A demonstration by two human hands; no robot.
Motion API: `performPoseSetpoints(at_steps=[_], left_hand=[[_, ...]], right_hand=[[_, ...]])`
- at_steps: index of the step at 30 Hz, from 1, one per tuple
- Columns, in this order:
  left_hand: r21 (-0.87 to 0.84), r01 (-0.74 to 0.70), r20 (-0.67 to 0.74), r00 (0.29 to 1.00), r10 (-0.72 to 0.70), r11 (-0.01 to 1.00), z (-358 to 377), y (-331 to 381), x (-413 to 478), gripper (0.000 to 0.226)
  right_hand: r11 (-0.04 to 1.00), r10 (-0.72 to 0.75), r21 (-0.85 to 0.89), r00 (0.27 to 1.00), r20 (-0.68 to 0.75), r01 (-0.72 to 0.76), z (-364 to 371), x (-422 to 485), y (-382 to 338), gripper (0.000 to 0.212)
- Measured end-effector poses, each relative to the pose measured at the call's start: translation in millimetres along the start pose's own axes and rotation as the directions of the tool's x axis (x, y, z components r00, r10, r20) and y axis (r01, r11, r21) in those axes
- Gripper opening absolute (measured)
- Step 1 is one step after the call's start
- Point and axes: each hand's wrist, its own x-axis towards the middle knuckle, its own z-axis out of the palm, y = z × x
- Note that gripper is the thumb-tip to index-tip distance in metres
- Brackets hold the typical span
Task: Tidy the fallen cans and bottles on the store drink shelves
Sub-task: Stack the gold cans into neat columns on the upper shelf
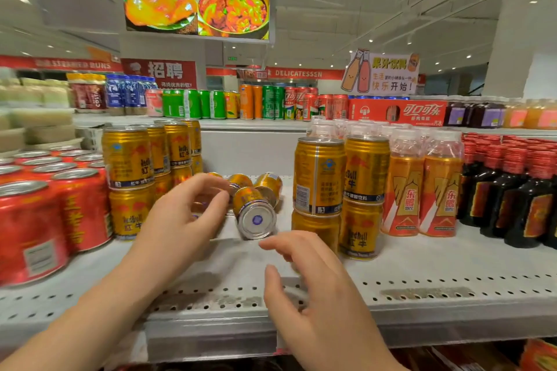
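My left forearm reaches in from the lower left, and my left hand is lifted over the middle of the white perforated metal shelf. Its fingers are curved and slightly apart around a blurred gold shape, and I cannot tell whether they grip it. My right hand hovers over the shelf's front edge, fingers spread wide and lightly bent, holding nothing.

The nearest fallen gold drink can lies on its side between my hands, just beside my left fingertips and just beyond my right ones. Its long axis runs from the front edge towards the back of the shelf, and its silver base faces me.

Two more fallen gold cans lie behind it, also on their sides, tilted towards the back.

Upright gold cans stacked two high stand on the left and on the right of this gap.
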Motion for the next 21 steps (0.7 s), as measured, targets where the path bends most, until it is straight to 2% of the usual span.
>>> performPoseSetpoints(at_steps=[3, 6, 9, 14, 18, 21], left_hand=[[0.266, -0.057, -0.047, 0.996, 0.072, 0.962, -19.6, -19.5, 1.8, 0.016], [0.406, -0.103, 0.069, 0.994, 0.082, 0.908, -21.4, -32.5, 2.5, 0.038], [0.455, -0.111, 0.163, 0.986, 0.039, 0.883, -14.2, -37.3, 1.5, 0.056], [0.525, -0.06, 0.18, 0.983, -0.041, 0.849, -11.9, -50.9, -3.1, 0.049], [0.447, 0.04, 0.165, 0.978, -0.126, 0.894, -15.2, -57.9, -6.1, 0.049], [0.431, 0.044, 0.211, 0.966, -0.149, 0.901, -17.0, -52.5, -8.1, 0.051]], right_hand=[[0.999, -0.004, 0.038, 0.997, 0.078, 0.001, 14.4, 16.6, -1.1, 0.032], [1.0, -0.027, -0.012, 0.997, 0.072, 0.028, 34.0, 39.4, -1.6, 0.038], [0.99, 0.027, -0.142, 0.998, 0.059, -0.019, 54.7, 64.6, -2.1, 0.049], [0.916, 0.209, -0.346, 0.978, -0.017, -0.202, 82.4, 92.6, 0.9, 0.063], [0.841, 0.401, -0.391, 0.916, -0.015, -0.375, 96.9, 87.2, 7.6, 0.07], [0.824, 0.44, -0.388, 0.898, -0.02, -0.412, 93.6, 81.3, 9.1, 0.066]])
